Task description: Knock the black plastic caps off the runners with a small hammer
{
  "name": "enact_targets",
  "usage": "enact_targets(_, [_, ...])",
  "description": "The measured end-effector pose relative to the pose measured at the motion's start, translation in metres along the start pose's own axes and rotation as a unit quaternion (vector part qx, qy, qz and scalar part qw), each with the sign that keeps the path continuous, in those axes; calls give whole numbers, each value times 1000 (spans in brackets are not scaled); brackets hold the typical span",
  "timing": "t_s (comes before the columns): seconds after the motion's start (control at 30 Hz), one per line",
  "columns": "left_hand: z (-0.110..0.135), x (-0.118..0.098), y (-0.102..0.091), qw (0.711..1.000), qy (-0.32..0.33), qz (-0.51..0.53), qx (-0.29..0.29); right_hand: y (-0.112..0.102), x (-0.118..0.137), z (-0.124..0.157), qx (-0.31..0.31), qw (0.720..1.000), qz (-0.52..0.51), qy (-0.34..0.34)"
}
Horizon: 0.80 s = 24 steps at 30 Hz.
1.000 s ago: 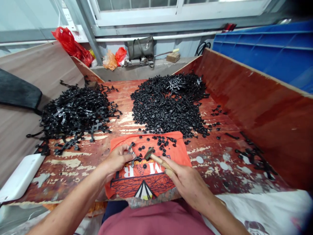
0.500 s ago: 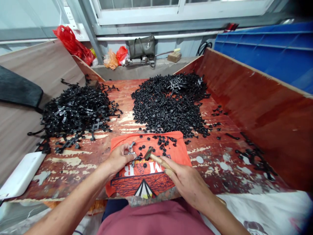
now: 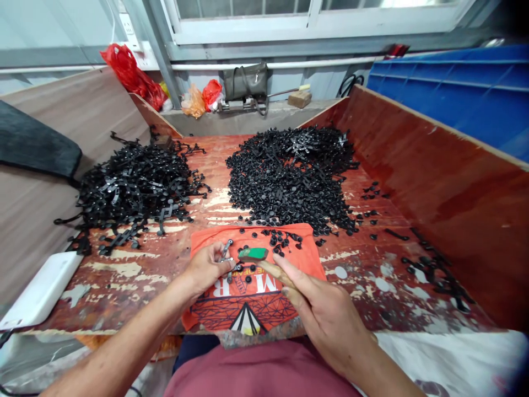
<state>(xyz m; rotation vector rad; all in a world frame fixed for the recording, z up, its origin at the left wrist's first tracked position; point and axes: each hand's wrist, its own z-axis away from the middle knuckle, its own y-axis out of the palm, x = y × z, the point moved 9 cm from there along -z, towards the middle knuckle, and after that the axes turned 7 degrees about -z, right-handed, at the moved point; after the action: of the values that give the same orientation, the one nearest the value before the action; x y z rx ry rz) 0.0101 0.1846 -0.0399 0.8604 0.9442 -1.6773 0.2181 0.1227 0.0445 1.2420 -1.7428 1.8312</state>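
My left hand (image 3: pixel 210 267) pinches a small dark linked strip (image 3: pixel 228 251) with round ends, holding it over the orange printed cloth (image 3: pixel 206 309). My right hand (image 3: pixel 320 300) is wrapped round the wooden handle of a small hammer (image 3: pixel 253 254). Its head has a green face and hangs just right of the strip, above the cloth. Several black round studs (image 3: pixel 280 238) lie loose on the cloth beyond the hammer. Fingers hide part of the strip.
A heap of dark linked strips (image 3: pixel 132 182) stands at the left, and a wide heap of black studs (image 3: pixel 285 182) at the centre back. Wooden boards (image 3: pixel 430 160) wall the bench. A white power bank-like box (image 3: pixel 41 289) lies front left; a blue crate (image 3: pixel 454 94) stands beyond the right board.
The hammer has lifted and its head has turned, so the green face now shows. My left hand stays at the strip. The whole view has shifted slightly.
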Motion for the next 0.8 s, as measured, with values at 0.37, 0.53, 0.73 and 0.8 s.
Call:
enact_targets(0.37, [1,2,-1,1000,-5,22,8,12,-21,3,29,998,-29,41])
enact_targets(0.53, [1,4,2,1000,-7,17,1,17,-31,4,41,996,-1,78])
enact_targets(0.73, [-2,2,0,1000,9,-1,-2,16,-18,3,51,997,42,49])
enact_targets(0.8, [-2,0,0,1000,14,-2,1,11,-10,3,21,999,39,16])
